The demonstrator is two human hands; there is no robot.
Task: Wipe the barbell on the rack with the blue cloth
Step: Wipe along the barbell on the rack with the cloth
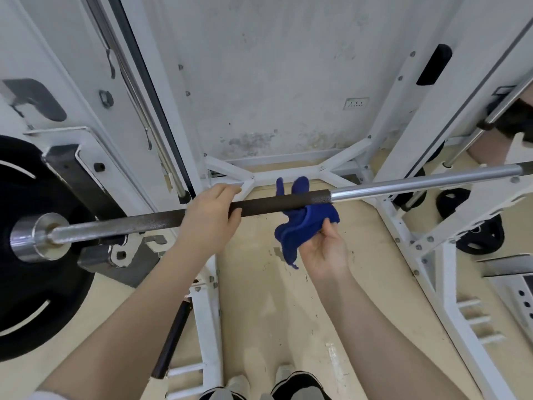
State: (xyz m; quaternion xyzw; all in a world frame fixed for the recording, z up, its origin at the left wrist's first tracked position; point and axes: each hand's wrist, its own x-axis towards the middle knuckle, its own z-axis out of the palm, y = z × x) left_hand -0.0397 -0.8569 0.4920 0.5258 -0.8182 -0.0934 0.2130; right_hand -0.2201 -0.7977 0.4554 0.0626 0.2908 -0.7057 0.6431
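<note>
Your left hand (pixel 212 215) wraps the barbell (pixel 375 187), your right hand (pixel 324 246) grips the blue cloth (pixel 300 226) under it, cloth tips poking up behind the bar.

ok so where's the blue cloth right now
Mid-frame in the head view: the blue cloth drapes over the barbell, pinched from below by the right hand, beside the left hand.

The left hand (pixel 212 215) wraps over the barbell (pixel 291 200) and hides the stretch of bar under its palm, while the blue cloth (pixel 302 223) covers part of the dark grip section, its far folds showing only above the bar. The black weight plate (pixel 34 284) is cut off by the left edge. The bar's right end disappears behind the white rack (pixel 490 203) near the right edge.
</note>
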